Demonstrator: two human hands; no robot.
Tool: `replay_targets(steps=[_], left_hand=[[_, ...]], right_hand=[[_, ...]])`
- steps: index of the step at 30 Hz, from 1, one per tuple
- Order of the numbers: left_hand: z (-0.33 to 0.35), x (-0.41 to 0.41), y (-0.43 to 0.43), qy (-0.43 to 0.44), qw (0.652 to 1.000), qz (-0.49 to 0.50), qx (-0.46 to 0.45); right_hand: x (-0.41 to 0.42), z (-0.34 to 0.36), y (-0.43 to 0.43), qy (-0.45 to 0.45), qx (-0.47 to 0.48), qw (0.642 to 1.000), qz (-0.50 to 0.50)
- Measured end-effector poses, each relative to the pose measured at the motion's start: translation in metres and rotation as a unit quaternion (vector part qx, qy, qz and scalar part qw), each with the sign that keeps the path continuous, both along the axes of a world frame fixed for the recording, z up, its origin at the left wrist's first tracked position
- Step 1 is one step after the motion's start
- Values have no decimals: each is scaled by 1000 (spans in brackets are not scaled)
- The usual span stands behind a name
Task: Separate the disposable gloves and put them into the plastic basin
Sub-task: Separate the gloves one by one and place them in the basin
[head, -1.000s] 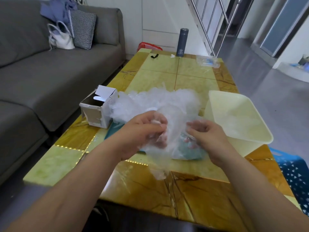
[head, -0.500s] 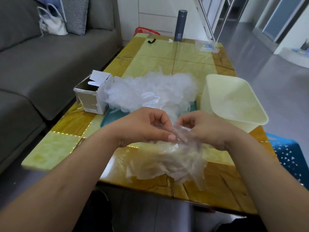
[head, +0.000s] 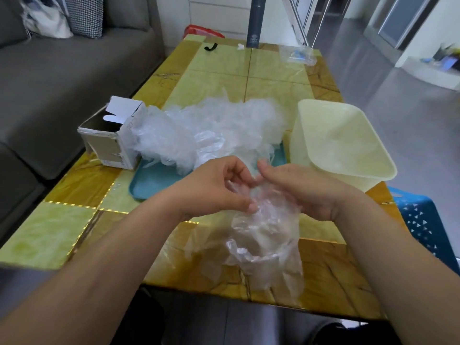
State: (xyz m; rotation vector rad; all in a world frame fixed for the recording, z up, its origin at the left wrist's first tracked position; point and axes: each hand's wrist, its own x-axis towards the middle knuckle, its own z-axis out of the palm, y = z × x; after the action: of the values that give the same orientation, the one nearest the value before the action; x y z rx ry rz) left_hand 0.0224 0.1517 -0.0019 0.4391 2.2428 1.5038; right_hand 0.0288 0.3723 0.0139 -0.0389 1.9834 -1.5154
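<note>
Gloves [head: 264, 235] in pinching grip of left hand [head: 211, 189] and right hand [head: 302, 189], above table [head: 74, 235], near plastic basin [head: 305, 135].

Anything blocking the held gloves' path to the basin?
Nothing visible. The left hand and right hand hold the clump of clear plastic gloves; the pale yellow plastic basin stands open beside the right hand.

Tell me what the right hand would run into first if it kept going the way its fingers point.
The right hand points leftward at the left hand. The glove clump both hold lies between them, so probably that first, then that hand. Depth is unclear.
</note>
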Motion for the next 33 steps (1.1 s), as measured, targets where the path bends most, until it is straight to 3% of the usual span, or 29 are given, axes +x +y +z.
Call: replay_targets(steps=[3,7,10,13,16,20,23,28,33], left_hand=[[0,4,3,35,999,33,13],[-1,2,3,57,996,58,38],[1,2,-3,-9,998,61,23],[5,4,-8,-82,996,-2,29],[10,5,-13,-97,994,-7,57],[6,-1,-21,-108,993,49,23],[3,-6,-24,-152,981,72,95],[4,-11,-27,-143,973,76,165],[-1,-12,-22,-167,952,119,229]], right_hand=[[4,0,-1,53,16,996,68],[7,-1,1,58,-42,996,60],[8,-1,5,71,-44,995,46],[9,2,6,66,-41,996,53],[6,5,6,66,-54,996,-36],[2,3,3,85,-105,972,-194],[2,-3,0,38,-156,964,-212],[3,-2,3,-47,-218,966,-130],[1,-12,-4,-35,-190,964,-184]])
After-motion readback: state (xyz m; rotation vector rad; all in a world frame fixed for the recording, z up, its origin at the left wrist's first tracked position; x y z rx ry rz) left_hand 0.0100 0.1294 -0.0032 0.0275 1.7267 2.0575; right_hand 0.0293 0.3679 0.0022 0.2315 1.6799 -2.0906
